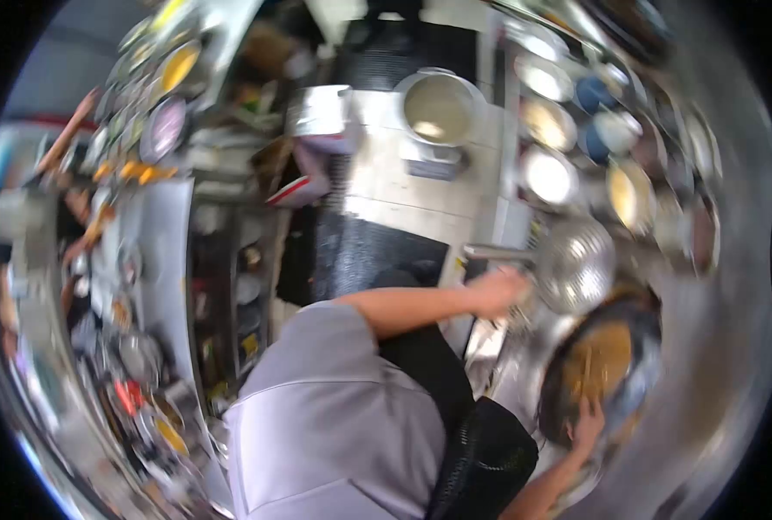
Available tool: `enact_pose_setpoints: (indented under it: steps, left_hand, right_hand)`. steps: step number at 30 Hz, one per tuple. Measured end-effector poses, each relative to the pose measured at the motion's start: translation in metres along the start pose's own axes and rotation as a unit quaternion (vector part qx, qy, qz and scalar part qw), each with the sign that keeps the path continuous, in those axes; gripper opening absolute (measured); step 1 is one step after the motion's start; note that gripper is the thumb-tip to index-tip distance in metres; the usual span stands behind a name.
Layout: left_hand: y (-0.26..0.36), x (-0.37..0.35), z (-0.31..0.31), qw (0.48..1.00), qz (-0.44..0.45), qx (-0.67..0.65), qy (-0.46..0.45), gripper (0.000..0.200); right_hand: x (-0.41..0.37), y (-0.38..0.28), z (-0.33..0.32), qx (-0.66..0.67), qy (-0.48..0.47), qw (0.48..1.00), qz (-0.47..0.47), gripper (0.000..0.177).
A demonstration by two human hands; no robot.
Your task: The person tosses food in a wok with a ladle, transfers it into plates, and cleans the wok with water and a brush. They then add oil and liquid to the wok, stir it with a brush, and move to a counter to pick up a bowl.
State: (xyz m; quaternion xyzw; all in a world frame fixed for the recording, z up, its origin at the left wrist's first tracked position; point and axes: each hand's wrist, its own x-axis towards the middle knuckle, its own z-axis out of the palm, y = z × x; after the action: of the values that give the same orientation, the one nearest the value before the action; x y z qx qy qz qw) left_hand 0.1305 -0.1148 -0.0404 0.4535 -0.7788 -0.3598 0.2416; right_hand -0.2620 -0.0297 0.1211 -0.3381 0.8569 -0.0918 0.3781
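Note:
My left hand (497, 294) reaches out beside the handle (498, 252) of a round, perforated metal strainer (576, 264). Blur smears its fingers, so whether they grip anything does not show. My right hand (586, 426) is over the near side of a dark wok (559, 394), its fingers stretched out and the thumb apart. Inside the wok lies a brown-orange food or sauce (601, 355). Pale thin streaks run through it near my fingertips; I cannot make out what they are.
Several round containers (549, 176) with pale contents stand beyond the strainer. A large pot (438, 108) is near the tiled floor (403, 195). Behind me runs a metal counter (165, 251) with pans and bowls. Other people's arms (69, 134) show at the far left.

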Motion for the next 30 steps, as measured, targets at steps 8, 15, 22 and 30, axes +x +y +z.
enact_pose_setpoints:
  steps: [8,15,22,30]
  left_hand:
    - [-0.010,0.013,0.003,0.994,0.012,-0.003,-0.109,0.063]
    - [0.079,-0.015,-0.009,0.896,-0.176,-0.401,-0.078,0.046]
    - [0.155,-0.003,0.033,0.623,-0.394,-0.632,-0.238,0.053]
    - [0.202,0.014,0.069,0.656,-0.413,-0.572,-0.267,0.048]
  right_hand:
    - [-0.058,0.122,-0.054,-0.234,0.122,0.963,-0.059,0.058]
    - [0.067,0.055,-0.003,-0.053,0.257,0.964,-0.038,0.056]
    - [-0.004,-0.025,0.058,0.257,0.090,0.962,-0.026,0.066]
    - [-0.068,0.100,-0.069,-0.288,0.040,0.957,0.016,0.060]
